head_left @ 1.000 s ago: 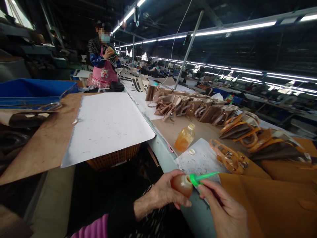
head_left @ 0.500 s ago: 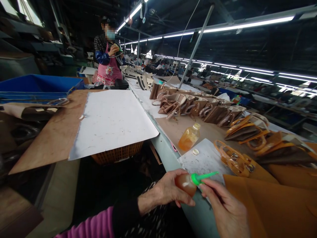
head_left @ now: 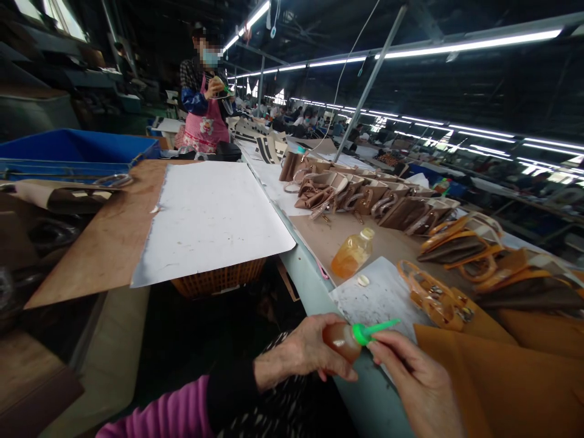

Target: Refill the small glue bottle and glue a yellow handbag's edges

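Observation:
A small squeeze bottle point(head_left: 342, 342) of amber liquid lies tilted in my left hand point(head_left: 310, 350), whose fingers are wrapped round its body. Its green nozzle cap point(head_left: 362, 333) sits at the bottle's mouth, the long tip pointing right. With thumb and fingertips, my right hand point(head_left: 410, 371) pinches the cap's edge. Beyond my hands, a larger clear bottle point(head_left: 352, 255) of amber liquid stands uncapped on the bench. A small white cap point(head_left: 362, 280) lies near it on a stained paper sheet point(head_left: 381, 298).
Brown handbags point(head_left: 360, 191) stand in a row along the bench, with orange-trimmed bags point(head_left: 465, 243) at right. An orange sheet point(head_left: 502, 377) covers the near right. A white board point(head_left: 214, 219) lies left, above an orange basket point(head_left: 219, 280). A co-worker point(head_left: 205, 103) stands beyond a blue bin point(head_left: 77, 149).
The view has shifted slightly, so the surroundings appear a little farther right. My hands keep almost the same hold on the bottle and its green cap.

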The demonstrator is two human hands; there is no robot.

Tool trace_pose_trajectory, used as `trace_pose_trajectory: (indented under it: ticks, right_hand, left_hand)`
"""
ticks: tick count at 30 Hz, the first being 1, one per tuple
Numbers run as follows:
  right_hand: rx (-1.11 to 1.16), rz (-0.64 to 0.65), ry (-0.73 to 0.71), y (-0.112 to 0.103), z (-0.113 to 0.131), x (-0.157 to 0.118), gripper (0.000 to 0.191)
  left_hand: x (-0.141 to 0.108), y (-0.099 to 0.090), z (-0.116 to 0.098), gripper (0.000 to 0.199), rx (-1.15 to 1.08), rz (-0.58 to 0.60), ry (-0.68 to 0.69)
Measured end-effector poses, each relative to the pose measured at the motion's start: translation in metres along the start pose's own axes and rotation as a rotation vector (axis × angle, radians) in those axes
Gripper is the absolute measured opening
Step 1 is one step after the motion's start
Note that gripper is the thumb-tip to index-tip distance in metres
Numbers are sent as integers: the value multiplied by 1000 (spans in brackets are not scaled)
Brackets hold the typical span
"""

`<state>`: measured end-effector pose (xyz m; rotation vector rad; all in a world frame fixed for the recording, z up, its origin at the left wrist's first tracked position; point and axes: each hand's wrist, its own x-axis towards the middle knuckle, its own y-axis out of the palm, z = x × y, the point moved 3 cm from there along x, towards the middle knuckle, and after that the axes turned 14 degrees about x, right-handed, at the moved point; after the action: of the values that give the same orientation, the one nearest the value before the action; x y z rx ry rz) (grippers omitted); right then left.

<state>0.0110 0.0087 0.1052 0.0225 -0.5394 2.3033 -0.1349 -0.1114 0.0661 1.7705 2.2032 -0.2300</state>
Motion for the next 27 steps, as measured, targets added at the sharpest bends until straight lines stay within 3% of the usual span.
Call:
trace_pose_trajectory:
  ticks: [5,9,21,24,27]
  right_hand:
    - [41,66,112,-10,2,4,34]
    - [-23,148,85,-7,3,11,45]
    - [-43,180,-7,-5,-2,14,31]
    - [-20,198,-6,-5,5,13,28]
    - [50,224,11,-3,15,16,25]
  left_hand:
    - [-1,1,-6,80,11,4,-2]
    - [0,3,-5,77,27,15,-10]
    - [0,-1,-1,82,214,-62,-31]
    - [-3,-1,-2,81,175,-16,-32]
    - [-5,1,-5,72,71,117,-7]
